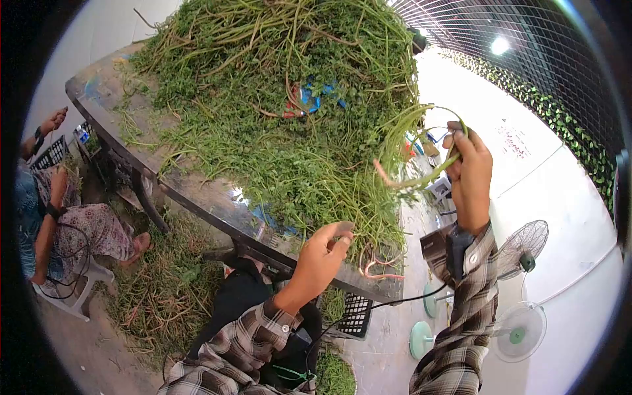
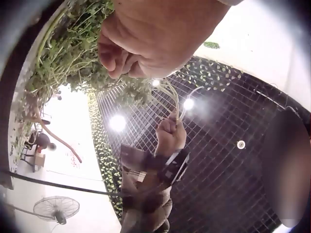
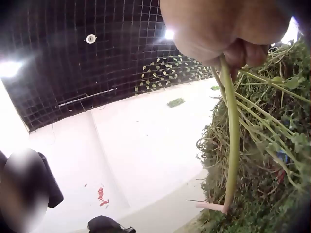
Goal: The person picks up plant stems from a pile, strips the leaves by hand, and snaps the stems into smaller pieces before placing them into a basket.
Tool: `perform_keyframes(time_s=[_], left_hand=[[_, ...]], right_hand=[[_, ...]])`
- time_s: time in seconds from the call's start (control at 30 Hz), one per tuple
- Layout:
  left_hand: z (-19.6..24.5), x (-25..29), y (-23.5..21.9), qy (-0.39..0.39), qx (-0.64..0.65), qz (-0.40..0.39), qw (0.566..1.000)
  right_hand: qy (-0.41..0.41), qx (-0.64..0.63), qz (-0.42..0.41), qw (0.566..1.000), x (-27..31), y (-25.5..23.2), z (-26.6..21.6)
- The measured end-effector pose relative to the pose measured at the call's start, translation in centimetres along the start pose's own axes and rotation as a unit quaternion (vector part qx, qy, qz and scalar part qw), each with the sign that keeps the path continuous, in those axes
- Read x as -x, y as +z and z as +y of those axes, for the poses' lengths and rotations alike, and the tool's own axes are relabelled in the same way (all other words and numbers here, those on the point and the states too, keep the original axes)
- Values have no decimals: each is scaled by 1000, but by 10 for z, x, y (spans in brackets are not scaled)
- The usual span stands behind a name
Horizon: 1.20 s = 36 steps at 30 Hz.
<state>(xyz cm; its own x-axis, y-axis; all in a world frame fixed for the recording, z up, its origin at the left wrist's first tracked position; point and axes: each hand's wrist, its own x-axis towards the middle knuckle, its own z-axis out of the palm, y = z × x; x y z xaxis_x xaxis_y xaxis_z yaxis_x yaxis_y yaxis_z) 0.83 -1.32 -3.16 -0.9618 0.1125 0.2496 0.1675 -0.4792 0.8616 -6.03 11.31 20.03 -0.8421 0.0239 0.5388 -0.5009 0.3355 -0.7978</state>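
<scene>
Holding a long, curved green stem with a pinkish lower end (image 1: 432, 176): right hand (image 1: 472, 174), fingers and thumb pinched round it. Thinner green stems arch out from the same grip. The right wrist view shows the thick stem hanging from the curled fingers, its pink tip bent sideways.

Position of the stem: at the right end of the brown, dark-edged table (image 1: 99, 99), beside the large heap of leafy green stems (image 1: 224, 151) that covers much of the tabletop.

Left hand (image 1: 315, 263): over the table's near edge, lower than the right hand. Fingers curled in, thumb close to the index fingertip; nothing visible between them.

On the table: a red and blue item (image 1: 313, 102), partly buried in the heap; type unclear. Pinkish, root-like stems (image 1: 382, 276) at the near right corner.

Below and left of the table: loose greens (image 1: 164, 289) spread over the floor. Farther left, a seated person in a floral garment (image 1: 99, 227), on a white plastic chair (image 1: 82, 296). Under the near right corner: a black lattice crate (image 1: 355, 317).

Right of the table: a wire-caged fan (image 1: 525, 253) and a second, paler round fan (image 1: 520, 332), both against the white wall (image 1: 573, 210).
</scene>
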Motion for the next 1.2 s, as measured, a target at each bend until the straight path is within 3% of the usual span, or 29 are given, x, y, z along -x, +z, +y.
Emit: perform_keyframes(time_s=[0.23, 0.3, 0.37, 0.4, 0.5, 0.57, 0.8, 0.9, 1.2], left_hand=[[13, 39, -20, -36, -37, 32, 998], [34, 60, -34, -48, -65, 39, 996], [65, 84, -46, -3, -60, 47, 997], [78, 97, -50, -1, -29, 77, 997], [110, 136, -67, 27, -96, 124, 987], [111, 161, -79, 44, -128, 132, 982], [108, 246, -113, -41, -171, 244, 954], [108, 267, -125, -24, -162, 274, 948], [99, 273, -113, -42, -152, 236, 959]], right_hand=[[37, 10, -15, 999, 85, -5, -29], [43, -23, 15, 999, 116, -7, -25], [42, -69, 33, 996, 152, -7, -24], [46, -78, 29, 995, 170, -6, -25], [92, -147, 74, 982, 224, -10, -24], [114, -167, 96, 975, 254, -15, -18], [130, -209, 187, 951, 334, -51, -10], [127, -195, 217, 948, 357, -66, -5], [169, -223, 255, 925, 393, -67, 16]])
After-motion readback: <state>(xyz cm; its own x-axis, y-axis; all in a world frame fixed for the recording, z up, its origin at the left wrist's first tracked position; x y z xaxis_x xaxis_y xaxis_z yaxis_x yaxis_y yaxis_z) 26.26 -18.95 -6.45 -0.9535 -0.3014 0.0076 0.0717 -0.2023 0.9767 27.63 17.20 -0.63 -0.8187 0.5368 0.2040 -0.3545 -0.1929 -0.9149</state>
